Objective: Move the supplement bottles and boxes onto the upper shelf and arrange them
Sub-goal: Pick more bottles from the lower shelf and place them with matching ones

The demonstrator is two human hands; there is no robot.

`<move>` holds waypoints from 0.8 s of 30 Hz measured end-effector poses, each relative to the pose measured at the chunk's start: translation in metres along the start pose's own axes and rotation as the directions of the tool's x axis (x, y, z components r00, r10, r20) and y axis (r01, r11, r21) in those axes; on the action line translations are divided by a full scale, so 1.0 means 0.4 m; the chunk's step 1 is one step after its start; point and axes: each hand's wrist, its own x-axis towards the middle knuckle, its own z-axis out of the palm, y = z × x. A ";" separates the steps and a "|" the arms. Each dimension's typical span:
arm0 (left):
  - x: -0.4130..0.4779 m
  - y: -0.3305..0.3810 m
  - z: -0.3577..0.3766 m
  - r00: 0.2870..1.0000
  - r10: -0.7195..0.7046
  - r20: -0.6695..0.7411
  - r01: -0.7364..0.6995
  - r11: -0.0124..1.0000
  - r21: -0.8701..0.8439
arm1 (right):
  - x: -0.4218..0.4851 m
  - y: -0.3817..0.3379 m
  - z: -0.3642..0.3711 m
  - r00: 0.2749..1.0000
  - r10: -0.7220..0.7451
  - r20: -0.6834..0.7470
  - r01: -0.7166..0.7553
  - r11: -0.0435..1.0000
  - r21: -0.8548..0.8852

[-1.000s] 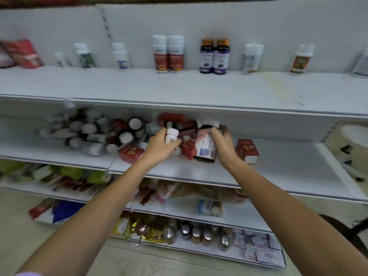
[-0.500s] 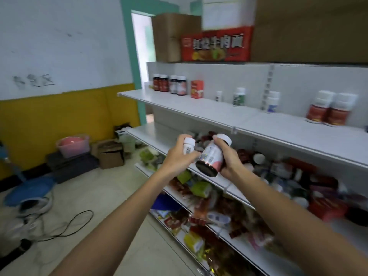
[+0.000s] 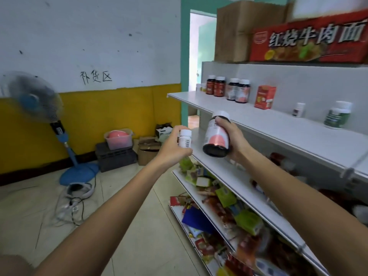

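Observation:
My left hand [image 3: 173, 147] grips a small white bottle [image 3: 184, 138] with a barcode label, held upright in the air left of the shelving. My right hand [image 3: 235, 140] grips a large dark bottle [image 3: 217, 136] with a pink label and white cap, tilted, just in front of the upper shelf [image 3: 278, 124] and a little below its edge. On that shelf stand two dark red-labelled bottles [image 3: 216, 85], two dark pink-labelled bottles [image 3: 239, 91], a red box [image 3: 264, 97], a small white bottle [image 3: 298, 109] and green-labelled bottles [image 3: 337, 116].
Cardboard cartons [image 3: 306, 42] sit on top of the shelving. Lower shelves [image 3: 217, 198] hold snack packets. On the floor at left stand a blue fan [image 3: 37, 108], a dark crate with a pink tub [image 3: 117, 150], cardboard boxes [image 3: 148, 149] and loose cables [image 3: 73, 200].
The view swung left from facing the shelves to looking along them. Both hands lifted the two bottles out of the middle-shelf pile and carried them left and up to the upper shelf's edge.

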 end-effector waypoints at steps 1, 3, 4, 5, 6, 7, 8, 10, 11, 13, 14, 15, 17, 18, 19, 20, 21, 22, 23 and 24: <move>0.046 -0.010 -0.010 1.000 -0.017 0.010 0.017 1.000 0.001 | 0.048 -0.012 0.013 1.000 -0.009 0.008 0.009 1.000 -0.018; 0.142 -0.024 -0.032 0.999 -0.042 0.035 0.042 0.999 0.005 | 0.146 -0.040 0.039 0.999 -0.029 0.013 0.030 0.999 -0.029; 0.190 -0.032 -0.044 0.998 -0.039 0.040 0.038 0.999 0.016 | 0.197 -0.050 0.050 0.999 -0.038 0.022 0.038 0.999 -0.027; 0.236 -0.043 -0.058 0.999 -0.031 0.036 0.031 0.999 0.027 | 0.250 -0.055 0.062 0.998 -0.041 0.041 0.043 0.999 -0.028; 0.279 -0.058 -0.073 1.000 -0.021 0.022 0.020 0.999 0.036 | 0.301 -0.057 0.075 0.997 -0.045 0.070 0.047 0.998 -0.038; 0.317 -0.072 -0.088 1.000 -0.016 0.004 0.015 0.999 0.044 | 0.352 -0.053 0.087 0.994 -0.051 0.096 0.057 0.997 -0.057; 0.357 -0.093 -0.106 1.000 -0.015 -0.006 0.016 0.998 0.054 | 0.405 -0.043 0.104 0.992 -0.054 0.112 0.062 0.996 -0.072; 0.404 -0.122 -0.136 1.000 -0.004 0.005 0.004 0.995 0.095 | 0.463 -0.025 0.125 0.992 -0.056 0.109 0.066 0.994 -0.092; 0.431 -0.141 -0.156 1.000 -0.005 0.014 0.003 0.993 0.114 | 0.493 -0.012 0.141 0.994 -0.043 0.104 0.054 0.993 -0.105; 0.497 -0.179 -0.197 1.000 0.008 0.013 -0.009 0.993 0.120 | 0.557 0.004 0.167 0.995 -0.009 0.098 0.022 0.992 -0.123; 0.534 -0.197 -0.215 1.000 0.014 0.012 -0.016 0.993 0.119 | 0.589 0.006 0.174 0.996 -0.003 0.088 0.014 0.992 -0.128; 0.571 -0.211 -0.230 1.000 0.024 0.015 -0.025 0.992 0.122 | 0.622 0.005 0.179 0.997 -0.008 0.072 0.017 0.992 -0.127; 0.651 -0.234 -0.251 0.998 0.045 0.052 -0.051 0.992 0.113 | 0.692 0.001 0.186 0.998 -0.038 0.041 0.042 0.993 -0.111; 0.693 -0.246 -0.259 0.996 0.057 0.070 -0.064 0.993 0.101 | 0.725 0.000 0.192 0.998 -0.066 0.023 0.068 0.992 -0.108; 0.736 -0.257 -0.265 0.993 0.076 0.087 -0.084 0.992 0.092 | 0.759 0.000 0.198 0.995 -0.103 0.006 0.104 0.988 -0.118; 0.779 -0.269 -0.269 0.990 0.099 0.100 -0.108 0.990 0.092 | 0.792 0.000 0.203 0.989 -0.147 -0.010 0.144 0.979 -0.141; 0.820 -0.280 -0.273 0.986 0.123 0.114 -0.134 0.987 0.092 | 0.825 0.000 0.206 0.981 -0.194 -0.029 0.186 0.968 -0.167; 0.860 -0.290 -0.276 0.981 0.141 0.133 -0.154 0.984 0.091 | 0.857 0.000 0.208 0.970 -0.236 -0.054 0.223 0.957 -0.184; 0.895 -0.297 -0.281 0.976 0.152 0.158 -0.167 0.982 0.086 | 0.884 0.000 0.210 0.961 -0.264 -0.085 0.243 0.950 -0.196; 0.930 -0.305 -0.286 0.971 0.152 0.186 -0.168 0.983 0.075 | 0.909 -0.001 0.212 0.953 -0.279 -0.119 0.251 0.945 -0.207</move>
